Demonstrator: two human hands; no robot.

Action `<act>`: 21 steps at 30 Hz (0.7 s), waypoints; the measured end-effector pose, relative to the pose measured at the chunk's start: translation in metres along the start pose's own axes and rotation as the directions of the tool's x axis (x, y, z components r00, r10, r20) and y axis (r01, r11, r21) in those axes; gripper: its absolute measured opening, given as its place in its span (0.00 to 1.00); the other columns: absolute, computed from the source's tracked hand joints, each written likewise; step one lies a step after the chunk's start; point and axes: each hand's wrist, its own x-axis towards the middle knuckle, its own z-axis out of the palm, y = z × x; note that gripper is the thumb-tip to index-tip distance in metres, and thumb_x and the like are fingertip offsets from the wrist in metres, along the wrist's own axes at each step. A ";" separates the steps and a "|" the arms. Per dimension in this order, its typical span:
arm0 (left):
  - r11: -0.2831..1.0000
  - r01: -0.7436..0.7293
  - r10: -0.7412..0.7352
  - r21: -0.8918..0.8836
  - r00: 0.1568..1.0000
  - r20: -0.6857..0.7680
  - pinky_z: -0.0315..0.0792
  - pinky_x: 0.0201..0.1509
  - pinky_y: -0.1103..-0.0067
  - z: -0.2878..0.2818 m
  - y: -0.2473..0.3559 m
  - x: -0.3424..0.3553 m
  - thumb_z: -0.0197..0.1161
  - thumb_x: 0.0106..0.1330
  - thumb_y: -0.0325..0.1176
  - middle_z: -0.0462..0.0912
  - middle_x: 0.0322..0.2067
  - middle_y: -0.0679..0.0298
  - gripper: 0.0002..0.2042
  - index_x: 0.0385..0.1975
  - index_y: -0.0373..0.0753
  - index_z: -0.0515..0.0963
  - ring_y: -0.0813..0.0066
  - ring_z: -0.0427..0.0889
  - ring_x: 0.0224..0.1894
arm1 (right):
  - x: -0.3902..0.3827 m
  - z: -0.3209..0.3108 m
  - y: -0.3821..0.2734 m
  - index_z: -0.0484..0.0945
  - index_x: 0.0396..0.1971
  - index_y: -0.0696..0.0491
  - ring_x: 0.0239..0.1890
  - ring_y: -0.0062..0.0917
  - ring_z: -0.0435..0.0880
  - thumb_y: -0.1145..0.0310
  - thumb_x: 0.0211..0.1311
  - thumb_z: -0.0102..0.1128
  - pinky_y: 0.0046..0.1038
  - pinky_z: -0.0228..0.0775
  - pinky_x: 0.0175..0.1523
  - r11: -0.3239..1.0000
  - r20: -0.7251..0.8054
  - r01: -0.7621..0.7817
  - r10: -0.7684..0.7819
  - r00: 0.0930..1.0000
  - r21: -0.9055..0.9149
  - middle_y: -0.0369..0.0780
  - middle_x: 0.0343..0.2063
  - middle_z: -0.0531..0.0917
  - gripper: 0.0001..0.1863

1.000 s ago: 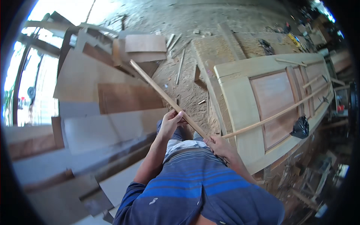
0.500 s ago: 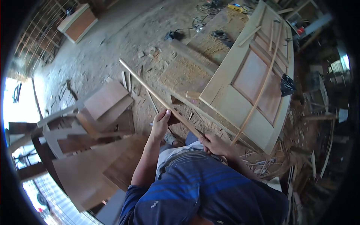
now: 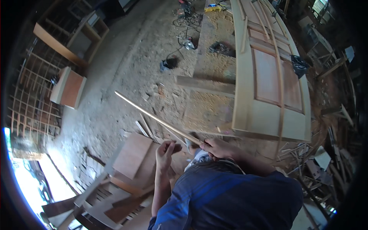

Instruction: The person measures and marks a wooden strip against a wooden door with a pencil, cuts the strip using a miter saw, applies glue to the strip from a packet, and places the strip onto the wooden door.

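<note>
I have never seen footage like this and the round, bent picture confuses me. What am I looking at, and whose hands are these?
There is no machine: a camera worn on a person's head looks down at their own two bare hands. Its wide lens bends straight edges near the rim. The blue shirt at the bottom is the wearer's. The right hand grips one end of a long thin wooden strip that points up and left. The left hand is raised beside it, fingers loosely curled, holding nothing. Below is a sawdust-covered floor. A panelled wooden door lies flat on the right; wooden boards are piled lower left.

Dusty floor bears wooden door, offcuts.
</note>
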 end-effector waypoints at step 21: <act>0.999 0.026 -0.013 -0.033 0.940 0.342 0.85 0.54 0.73 -0.222 0.167 0.352 0.60 0.81 0.38 0.87 0.45 0.55 0.19 0.58 0.26 0.75 0.69 0.90 0.46 | 0.316 0.054 -0.210 0.77 0.38 0.60 0.19 0.25 0.83 0.52 0.79 0.57 0.33 0.74 0.28 0.991 -0.412 0.004 0.051 0.910 0.130 0.41 0.20 0.82 0.22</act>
